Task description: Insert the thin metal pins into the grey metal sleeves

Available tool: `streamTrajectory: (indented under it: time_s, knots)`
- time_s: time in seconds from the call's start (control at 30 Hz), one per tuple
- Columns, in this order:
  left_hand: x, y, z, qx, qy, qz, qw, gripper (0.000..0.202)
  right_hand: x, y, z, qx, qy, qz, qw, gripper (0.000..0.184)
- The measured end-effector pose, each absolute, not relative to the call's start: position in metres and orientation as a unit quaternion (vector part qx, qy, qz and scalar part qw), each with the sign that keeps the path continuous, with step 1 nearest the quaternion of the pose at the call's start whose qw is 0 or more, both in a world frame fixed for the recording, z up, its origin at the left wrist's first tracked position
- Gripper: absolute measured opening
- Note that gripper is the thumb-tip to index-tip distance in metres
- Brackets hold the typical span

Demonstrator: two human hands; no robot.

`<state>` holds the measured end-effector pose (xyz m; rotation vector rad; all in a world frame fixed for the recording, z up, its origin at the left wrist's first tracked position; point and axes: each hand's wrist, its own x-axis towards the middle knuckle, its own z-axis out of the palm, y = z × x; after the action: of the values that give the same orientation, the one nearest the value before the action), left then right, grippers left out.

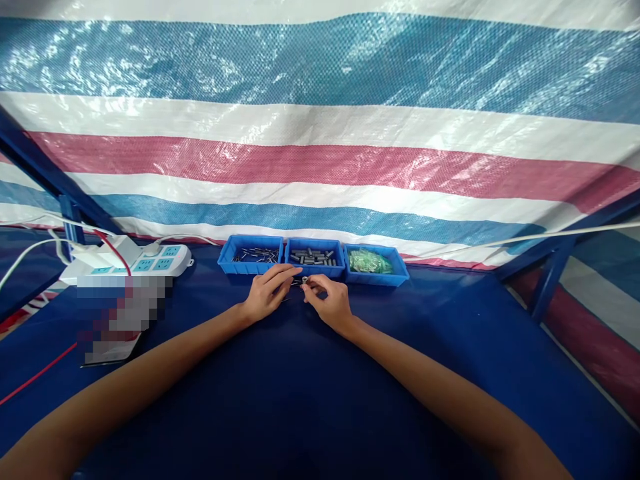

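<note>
My left hand point(267, 292) and my right hand point(327, 300) meet over the dark blue table point(310, 387), just in front of the middle tray. Between their fingertips sits a small metal part point(305, 279), pinched from both sides; its exact shape is too small to tell. Behind the hands stand three blue trays in a row: the left tray point(227, 257) holds thin metal pins, the middle tray point(289, 257) holds dark short cylinders, and the right tray point(400, 271) holds pale green pieces.
A white power strip point(150, 261) with plugs, white cables and a red wire point(35, 377) lies at the left. A striped tarpaulin point(320, 133) closes the back. Blue frame bars point(550, 273) stand at both sides.
</note>
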<state>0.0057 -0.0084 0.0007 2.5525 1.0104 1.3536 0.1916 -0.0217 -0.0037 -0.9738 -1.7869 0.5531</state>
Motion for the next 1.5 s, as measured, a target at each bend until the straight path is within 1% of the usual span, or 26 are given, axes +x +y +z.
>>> streamTrajectory:
  time_s: [0.27,0.43,0.67,0.8,0.97,1.3,1.5]
  knots:
    - [0.0065,-0.0053,-0.0021,0.840,0.312,0.442,0.037,0.027,0.1930,-0.0216,-0.0037,-0.385,-0.725,0.204,0.534,0.018]
    - [0.0070,-0.0027,-0.0050,0.832,0.319,0.450,0.053,0.021,0.1942,-0.0216,-0.0031,-0.369,-0.726,0.212,0.540,0.021]
    - [0.0086,-0.0063,-0.0003,0.840,0.351,0.409,0.065,0.018,0.1930,-0.0211,-0.0044,-0.369,-0.736,0.208,0.529,0.022]
    - [0.0081,-0.0054,-0.0001,0.839,0.352,0.409,0.065,0.017,0.1934,-0.0215,-0.0063,-0.359,-0.740,0.204,0.531,0.020]
    - [0.0076,-0.0044,-0.0002,0.841,0.341,0.410,0.085,0.018,0.1938,-0.0216,-0.0045,-0.368,-0.750,0.201,0.512,0.020]
    - [0.0070,-0.0049,-0.0004,0.841,0.291,0.454,0.027,0.021,0.1937,-0.0205,-0.0049,-0.373,-0.768,0.176,0.490,0.023]
    - [0.0076,-0.0059,0.0008,0.841,0.285,0.459,0.027,0.023,0.1932,-0.0211,-0.0023,-0.368,-0.773,0.165,0.490,0.022]
